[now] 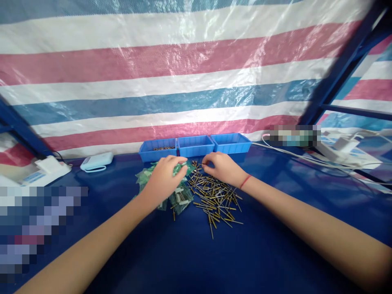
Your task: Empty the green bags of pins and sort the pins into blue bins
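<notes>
A loose pile of small gold and silver metal pins (pixel 214 198) lies on the dark blue table (pixel 196 261). Beside it on the left is a heap of small clear green plastic bags (pixel 179 198). My left hand (pixel 163 177) rests on the bags with its fingers curled over one of them. My right hand (pixel 222 167) is at the far edge of the pin pile, fingertips pinched together on the pins. A red string circles that wrist. Three blue bins (pixel 195 146) stand in a row just behind both hands; the left one holds some pins.
A light blue device (pixel 96 161) and a white scale-like unit (pixel 49 169) sit at the back left. White cables and a power strip (pixel 333 149) run along the back right. A striped tarp hangs behind the table.
</notes>
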`<state>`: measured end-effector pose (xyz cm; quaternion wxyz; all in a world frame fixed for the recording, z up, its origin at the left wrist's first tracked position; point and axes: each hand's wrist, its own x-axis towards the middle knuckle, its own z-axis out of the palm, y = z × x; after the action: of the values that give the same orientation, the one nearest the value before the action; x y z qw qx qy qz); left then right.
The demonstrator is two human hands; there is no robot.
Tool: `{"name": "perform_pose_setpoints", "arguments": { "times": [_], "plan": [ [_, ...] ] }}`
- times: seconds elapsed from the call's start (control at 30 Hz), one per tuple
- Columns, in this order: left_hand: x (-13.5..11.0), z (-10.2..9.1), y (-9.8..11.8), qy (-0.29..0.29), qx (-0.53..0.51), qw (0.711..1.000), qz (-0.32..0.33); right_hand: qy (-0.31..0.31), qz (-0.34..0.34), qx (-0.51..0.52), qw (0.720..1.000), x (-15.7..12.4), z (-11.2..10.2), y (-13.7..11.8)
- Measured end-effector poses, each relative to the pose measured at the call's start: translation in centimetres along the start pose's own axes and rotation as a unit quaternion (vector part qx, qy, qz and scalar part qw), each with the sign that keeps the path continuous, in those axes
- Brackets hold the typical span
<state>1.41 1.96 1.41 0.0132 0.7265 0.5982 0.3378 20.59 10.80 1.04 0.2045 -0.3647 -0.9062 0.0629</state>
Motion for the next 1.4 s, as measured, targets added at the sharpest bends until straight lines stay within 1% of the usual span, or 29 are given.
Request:
{"name": "perform_pose_setpoints", "arguments": {
  "times": [0.07, 0.17, 0.23, 0.3, 0.37, 0.5, 0.67, 0.73, 0.87, 1.0, 1.07, 1.13, 1.2, 1.27, 1.33, 1.4],
  "plan": [
    [-1.4, 0.0, 1.5, -0.022, -0.062, 0.997, -0.030, 0.031, -0.025, 0.058, 0.998, -1.5, -1.1, -1.6],
    [-2.8, -0.1, 3.0, -0.065, -0.162, 0.983, -0.059, 0.053, -0.060, 0.168, 0.983, -4.0, -2.0, -3.9],
    [-3.4, 0.0, 3.6, -0.076, -0.214, 0.971, -0.077, 0.060, -0.049, 0.219, 0.973, -5.4, -2.0, -4.9],
    [-3.8, 0.0, 3.8, -0.072, -0.247, 0.960, -0.110, 0.061, -0.026, 0.270, 0.961, -6.3, -1.6, -5.3],
    [-4.0, 0.1, 3.9, -0.076, -0.264, 0.953, -0.130, 0.056, -0.006, 0.310, 0.949, -6.7, -1.2, -5.4],
    [-3.9, 0.1, 4.1, -0.102, -0.275, 0.948, -0.123, 0.049, 0.030, 0.352, 0.934, -6.9, -0.9, -5.5],
    [-4.0, 0.2, 4.3, -0.074, -0.271, 0.954, -0.105, 0.027, 0.058, 0.418, 0.906, -6.9, -1.0, -5.8],
    [-4.1, 0.1, 4.4, -0.064, -0.244, 0.963, -0.090, 0.038, 0.062, 0.430, 0.900, -7.0, -0.9, -5.9],
    [-4.3, -0.1, 4.2, -0.033, -0.131, 0.991, -0.020, 0.097, 0.056, 0.394, 0.912, -7.2, -0.8, -5.9],
    [-4.7, 0.1, 3.9, 0.015, -0.067, 0.996, 0.057, 0.148, 0.033, 0.354, 0.923, -7.5, -1.1, -6.2],
    [-4.7, 0.1, 3.7, 0.025, -0.049, 0.995, 0.083, 0.153, 0.018, 0.341, 0.927, -7.5, -1.3, -6.2],
    [-4.3, 0.0, 3.5, 0.023, -0.033, 0.995, 0.092, 0.141, 0.003, 0.330, 0.934, -7.0, -1.6, -5.8],
    [-3.2, -0.5, 2.9, 0.021, -0.010, 0.996, 0.083, 0.125, 0.001, 0.295, 0.947, -6.1, -1.5, -4.6],
    [-1.5, -1.1, 1.8, 0.026, 0.024, 0.997, 0.061, 0.109, 0.003, 0.220, 0.969, -4.8, -1.2, -3.0],
    [0.9, -1.6, 0.1, 0.037, 0.059, 0.997, 0.032, 0.091, -0.005, 0.129, 0.987, -3.4, -0.5, -1.2],
    [3.5, -1.8, -1.9, 0.047, 0.098, 0.994, 0.008, 0.065, -0.011, 0.061, 0.996, -2.1, 0.2, 0.2]
  ]
}}
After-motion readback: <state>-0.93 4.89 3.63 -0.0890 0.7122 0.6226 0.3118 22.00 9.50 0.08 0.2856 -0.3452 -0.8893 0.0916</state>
